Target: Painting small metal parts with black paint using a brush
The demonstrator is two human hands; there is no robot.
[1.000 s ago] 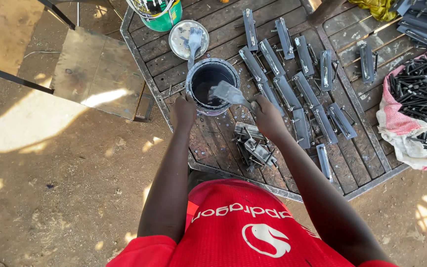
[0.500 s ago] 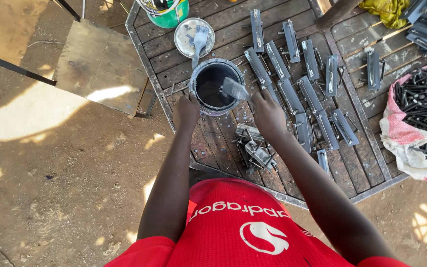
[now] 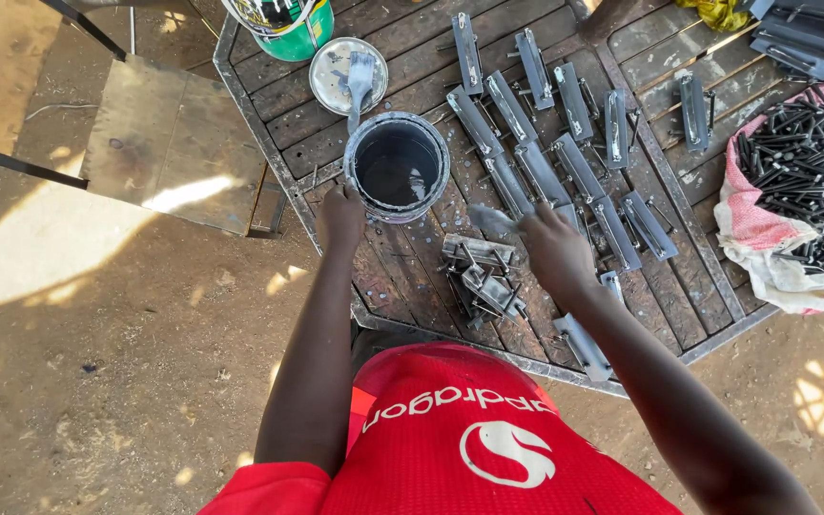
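Paint can (image 3: 397, 168) round, open, dark inside; left hand (image 3: 340, 215) touching rim.

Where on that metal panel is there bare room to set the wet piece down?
Bare grid lies just below the paint can, between the left hand and the small pile of brackets. The strip above the can near the lid is partly open. Right of the right hand, rows of painted pieces crowd it.
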